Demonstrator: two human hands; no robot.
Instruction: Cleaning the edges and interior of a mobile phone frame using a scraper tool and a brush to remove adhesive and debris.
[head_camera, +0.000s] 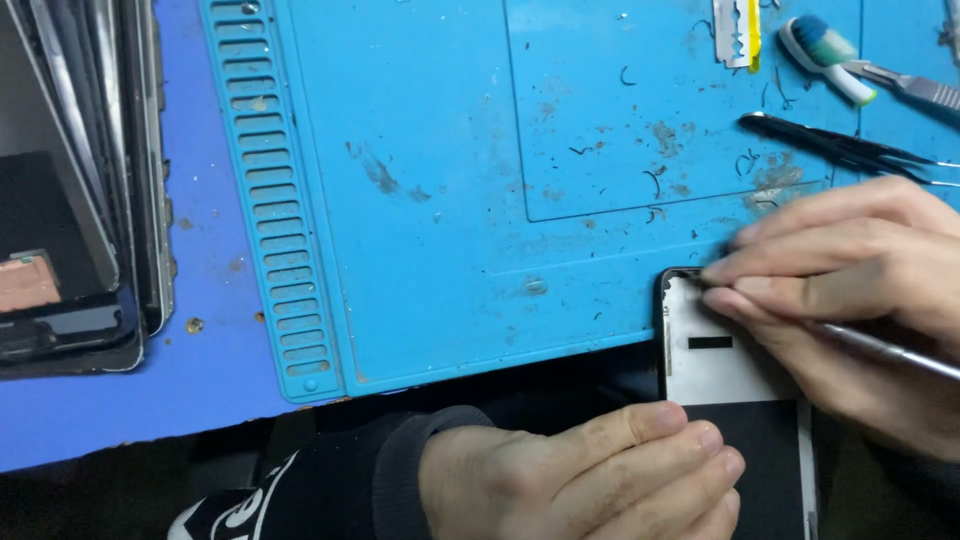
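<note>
My left hand (580, 470) rests in a loose fist at the bottom edge, its fingertips pressing on a phone screen assembly (715, 370) that shows a white back with a black patch. My right hand (860, 300) comes in from the right and grips a thin metal tool (880, 348). The tool's tip touches the upper left corner of the assembly. A dark sleeve with white print (300, 490) covers my left wrist. Most of the assembly's right side is hidden under my right hand.
A blue repair mat (450, 200) with a ribbed left strip lies under the work, speckled with glue scraps. Black tweezers (840, 145), a toothbrush head (825, 55), a razor blade (735, 30) and a scalpel (915, 85) lie at top right. A stack of phone frames (80, 200) stands at left.
</note>
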